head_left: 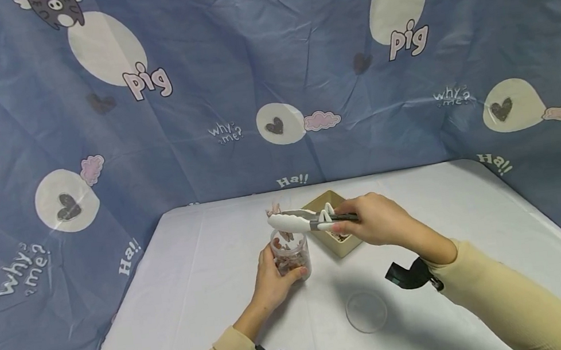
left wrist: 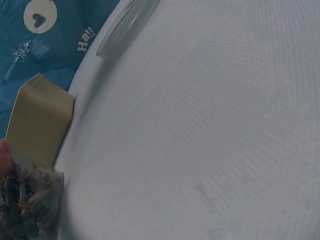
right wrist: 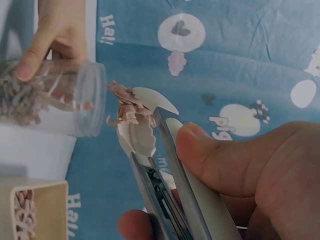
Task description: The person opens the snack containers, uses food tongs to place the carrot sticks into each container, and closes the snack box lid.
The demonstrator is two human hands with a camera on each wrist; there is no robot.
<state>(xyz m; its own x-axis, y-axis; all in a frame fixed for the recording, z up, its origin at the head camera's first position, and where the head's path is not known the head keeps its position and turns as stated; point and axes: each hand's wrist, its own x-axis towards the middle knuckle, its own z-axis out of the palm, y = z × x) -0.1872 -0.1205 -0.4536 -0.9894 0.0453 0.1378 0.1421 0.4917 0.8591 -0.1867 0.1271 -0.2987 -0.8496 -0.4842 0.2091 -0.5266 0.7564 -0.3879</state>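
My left hand point(head_left: 272, 282) grips a clear plastic jar point(head_left: 299, 258) from its near left side, thumb across the front. Twisted brownish-pink dried strips point(right wrist: 20, 97) fill its lower part, and its mouth is uncovered. In my right hand point(head_left: 376, 219) is a pair of tongs point(right wrist: 167, 175) with white tips and metal arms. The tips pinch a small clump of the strips point(right wrist: 131, 104) right above the jar's mouth. From the left wrist view, only a fingertip point(left wrist: 5, 157) and part of the jar show at the lower left.
A beige rectangular box point(head_left: 342, 247) stands behind and right of the jar, with more strips point(right wrist: 25, 212) inside. A clear round lid point(head_left: 366, 312) lies on the white table point(head_left: 206, 253) nearer me. Behind the table hangs a blue printed cloth point(head_left: 228, 77).
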